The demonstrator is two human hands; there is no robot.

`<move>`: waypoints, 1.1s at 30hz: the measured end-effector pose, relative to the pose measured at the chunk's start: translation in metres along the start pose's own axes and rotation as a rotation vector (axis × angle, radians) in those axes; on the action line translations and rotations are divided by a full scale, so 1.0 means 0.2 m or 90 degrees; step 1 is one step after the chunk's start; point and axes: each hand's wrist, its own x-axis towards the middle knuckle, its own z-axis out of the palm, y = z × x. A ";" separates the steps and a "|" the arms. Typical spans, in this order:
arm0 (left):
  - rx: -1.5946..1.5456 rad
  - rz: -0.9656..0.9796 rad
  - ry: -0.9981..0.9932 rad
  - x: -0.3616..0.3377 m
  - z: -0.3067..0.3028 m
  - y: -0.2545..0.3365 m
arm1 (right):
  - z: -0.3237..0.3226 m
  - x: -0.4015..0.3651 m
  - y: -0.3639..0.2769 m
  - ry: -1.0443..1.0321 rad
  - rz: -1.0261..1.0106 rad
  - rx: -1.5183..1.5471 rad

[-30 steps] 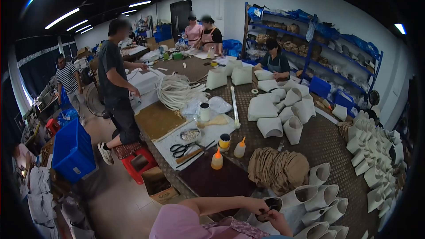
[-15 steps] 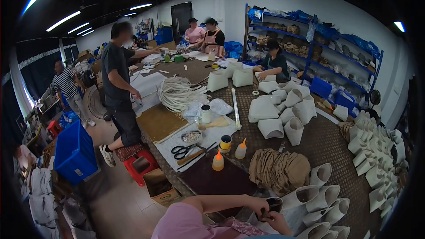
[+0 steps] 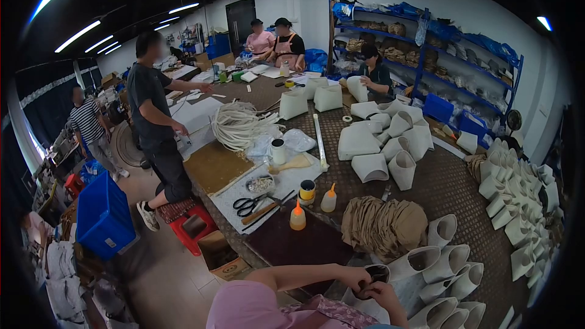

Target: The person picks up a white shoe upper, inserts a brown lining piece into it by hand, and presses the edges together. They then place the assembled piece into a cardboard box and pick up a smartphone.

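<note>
At the front edge of the table, my left hand (image 3: pixel 354 278) and my right hand (image 3: pixel 384 297) meet at the mouth of a white pouch-like piece (image 3: pixel 347 298) with a dark inside. Fingers of both hands are closed at its rim, and part of the piece is hidden behind them. Right beside it stand several open white pouches (image 3: pixel 415 262). Beyond my hands lies a stack of brown crumpled fabric pieces (image 3: pixel 384 225). A dark red mat (image 3: pixel 292 244) is left of that stack, with an orange-tipped glue bottle (image 3: pixel 297 217) on it.
Scissors (image 3: pixel 247 206), a yellow can (image 3: pixel 307 192) and a second glue bottle (image 3: pixel 329 198) stand or lie farther in. White strips (image 3: pixel 241 127) are bundled mid-table. More white pouches (image 3: pixel 518 201) fill the right side. A standing person (image 3: pixel 158 103) is at the left, others at the far side.
My hands stay at the pouch's rim with small finger movements. The seated person across the table has lifted a white piece upright. The view has shifted slightly.
</note>
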 end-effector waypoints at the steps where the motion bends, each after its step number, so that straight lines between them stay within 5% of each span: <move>1: -0.028 0.009 0.018 -0.01 0.00 0.00 | 0.00 0.01 0.05 0.003 0.020 0.019; 5: -0.071 -0.005 0.013 -0.03 -0.04 0.03 | -0.02 0.02 0.05 -0.017 0.187 0.195; 8: -0.024 -0.006 -0.028 -0.06 -0.09 0.10 | -0.05 0.04 -0.05 -0.053 0.290 0.133; 11: 0.027 -0.022 -0.026 -0.08 -0.12 0.19 | 0.00 0.06 0.05 -0.039 0.158 0.268; 20: 0.172 0.064 0.013 0.02 0.04 -0.15 | 0.16 0.05 0.06 0.094 0.054 -0.163; 23: 0.166 0.014 -0.023 -0.04 -0.03 -0.03 | 0.13 0.02 -0.05 0.126 0.099 -0.106; 24: 0.145 0.000 -0.008 -0.05 -0.03 -0.01 | 0.13 0.00 -0.04 0.148 0.027 -0.105; 33: 0.246 -0.004 -0.059 -0.06 -0.02 0.08 | 0.10 -0.09 0.01 0.062 -0.035 -0.186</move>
